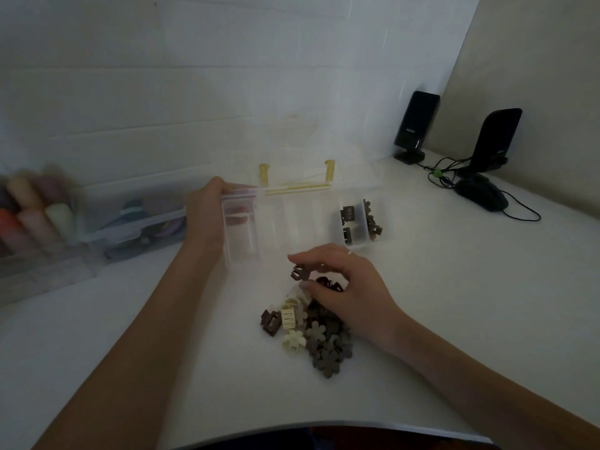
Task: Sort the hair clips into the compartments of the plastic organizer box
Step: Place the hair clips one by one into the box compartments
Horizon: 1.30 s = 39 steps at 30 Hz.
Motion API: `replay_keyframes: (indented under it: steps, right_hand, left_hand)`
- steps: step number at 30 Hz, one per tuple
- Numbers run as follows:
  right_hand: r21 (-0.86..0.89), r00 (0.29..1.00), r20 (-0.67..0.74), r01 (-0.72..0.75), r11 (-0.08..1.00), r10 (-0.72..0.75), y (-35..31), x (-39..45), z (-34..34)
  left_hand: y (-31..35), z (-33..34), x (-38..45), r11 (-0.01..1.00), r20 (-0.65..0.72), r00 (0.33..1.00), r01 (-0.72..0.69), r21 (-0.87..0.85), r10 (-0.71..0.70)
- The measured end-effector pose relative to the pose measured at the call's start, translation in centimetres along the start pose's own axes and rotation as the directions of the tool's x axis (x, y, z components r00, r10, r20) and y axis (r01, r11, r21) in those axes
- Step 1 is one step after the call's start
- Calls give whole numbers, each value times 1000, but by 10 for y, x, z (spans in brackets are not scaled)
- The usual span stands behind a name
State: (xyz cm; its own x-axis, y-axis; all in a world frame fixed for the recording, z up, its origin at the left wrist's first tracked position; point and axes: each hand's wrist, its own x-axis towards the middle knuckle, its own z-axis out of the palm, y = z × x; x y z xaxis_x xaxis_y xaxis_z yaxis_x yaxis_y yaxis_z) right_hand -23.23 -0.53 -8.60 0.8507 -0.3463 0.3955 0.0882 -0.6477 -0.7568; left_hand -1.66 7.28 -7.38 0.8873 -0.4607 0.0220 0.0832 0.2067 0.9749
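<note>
With the left hand (207,209) gripping the organizer box (302,222) at its left end, the right hand (344,287) pinched a dark clip (299,271) above the near pile (311,332) and should carry it level to the right compartments.

Left hand (207,209) clasped — right hand (344,284) pinching

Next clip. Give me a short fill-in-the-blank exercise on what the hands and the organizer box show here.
1. The left hand steadies the organizer box at its ____ end.
2. The right hand pinches a dark ____ clip above the pile of clips.
3. The clips already sorted lie in the box's ____ compartments.

Missing words: left; brown; right
</note>
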Motion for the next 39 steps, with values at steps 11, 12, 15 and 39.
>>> replay_keyframes:
  steps: [11,12,15,39]
  right_hand:
    - [-165,922,-222,285,944,-317,22,26,-25]
    - [-223,906,-268,273,936,-328,27,27,-32]
    - [-184,861,-452,165,969,-232,39,31,-54]
    - [-445,905,-26,370,815,-425,37,28,-40]
  left_hand:
    - [-3,0,3,1000,8,1000,-25,-8,25]
    - [-3,1,3,999,11,999,-36,-13,36]
    - [-4,-2,5,1000,27,999,-30,-7,30]
    - [-1,-3,3,1000,65,998,20,8,-20]
